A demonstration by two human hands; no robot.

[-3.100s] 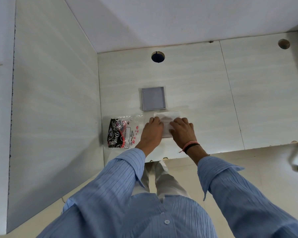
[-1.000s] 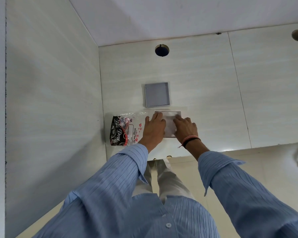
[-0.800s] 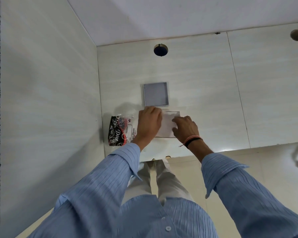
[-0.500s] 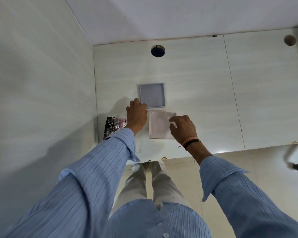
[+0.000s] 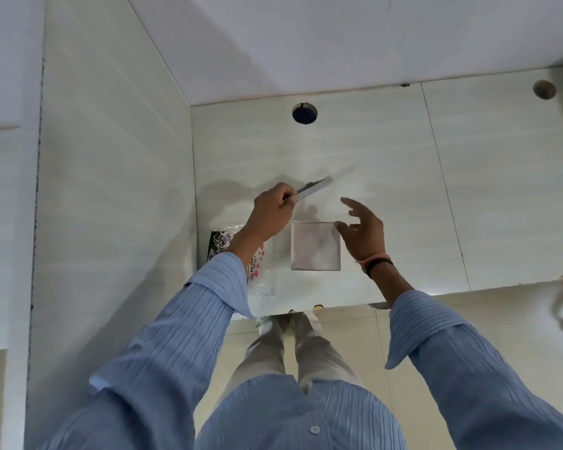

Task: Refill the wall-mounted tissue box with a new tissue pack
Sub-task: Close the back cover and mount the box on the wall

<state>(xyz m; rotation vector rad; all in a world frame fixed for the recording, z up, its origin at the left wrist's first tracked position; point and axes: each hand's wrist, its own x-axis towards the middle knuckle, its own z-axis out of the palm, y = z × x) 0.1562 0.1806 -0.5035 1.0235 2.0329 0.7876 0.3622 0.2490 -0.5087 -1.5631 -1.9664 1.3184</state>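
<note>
A square white tissue stack (image 5: 316,245) lies flat on the pale counter (image 5: 403,203). My left hand (image 5: 273,212) pinches the edge of a thin grey square lid (image 5: 316,187) and holds it tilted above the counter, just beyond the tissues. My right hand (image 5: 361,235) hovers open over the right edge of the tissue stack, fingers spread, holding nothing. A clear plastic tissue wrapper (image 5: 223,245) with black and red print lies left of the stack, partly hidden under my left forearm. No wall-mounted box is in view.
A side wall (image 5: 111,190) rises close on the left, next to the wrapper. A round dark hole (image 5: 304,113) sits in the counter near the back wall, another hole (image 5: 544,89) at the far right. The counter's front edge runs below my wrists.
My left hand moved from the tissue stack to the grey lid and lifted it off the counter, tilted. My right hand came off the tissues and opened.
</note>
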